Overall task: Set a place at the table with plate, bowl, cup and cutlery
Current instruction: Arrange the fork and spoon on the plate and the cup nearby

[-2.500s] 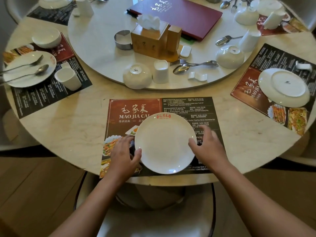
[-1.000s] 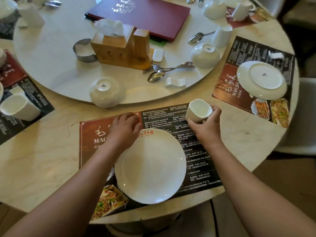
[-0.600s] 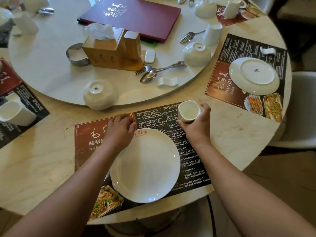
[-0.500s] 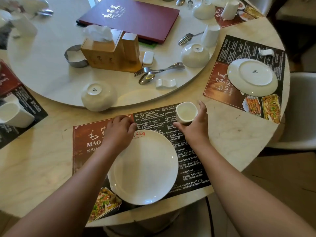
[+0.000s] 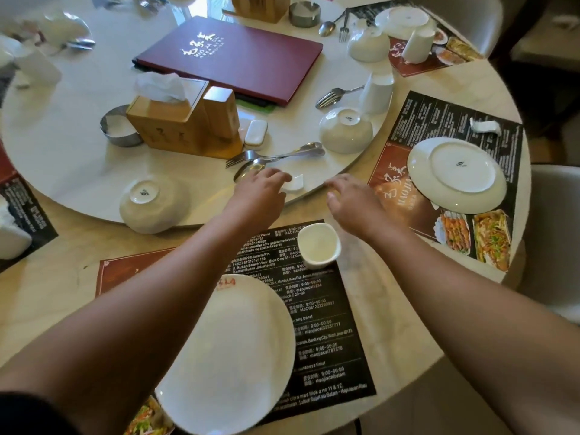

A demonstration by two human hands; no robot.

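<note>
**Item: cutlery pair.**
- Fork [image 5: 248, 156] and spoon [image 5: 249, 171] lie side by side on the marble turntable [image 5: 78, 158], just past its near rim.
- Long axis runs crosswise to the reach: heads to the left, handles trailing right and slightly away.

**Left hand** [image 5: 260, 196]
- Fingers [image 5: 276, 178] are loosely extended, a little apart, and hold nothing.
- The spoon's bowl is just beside the knuckles on the far-left side, and the fork is just beyond that.
- Contact cannot be told, because the frame is blurred here.
- A white cutlery rest [image 5: 296, 183] sits at the fingertips.

**Right hand** [image 5: 354, 202]
- Fingers [image 5: 337, 183] are spread and empty, pointing left over the turntable rim.
- The handle ends lie beyond them and to the left, apart.

**Judgement:** the left hand is nearer the heads and the right hand nearer the handles. A pickup is likely to come down across the shafts.

**Already placed**
- Cup [image 5: 318, 246]: upright on the far right part of the placemat [image 5: 320, 324], behind the right wrist.
- Plate [image 5: 229, 350]: on the placemat, under the left forearm, near the edge of the surface [image 5: 62, 277].

**Outstanding:** upturned bowl [image 5: 153, 202], on the turntable well left of the left fingers.

**Change from half a second ago**
- The right hand gripped the cup then; the cup now stands free.
- The left hand rested at the plate's far rim then.
- Both hands have advanced to the turntable.
</note>
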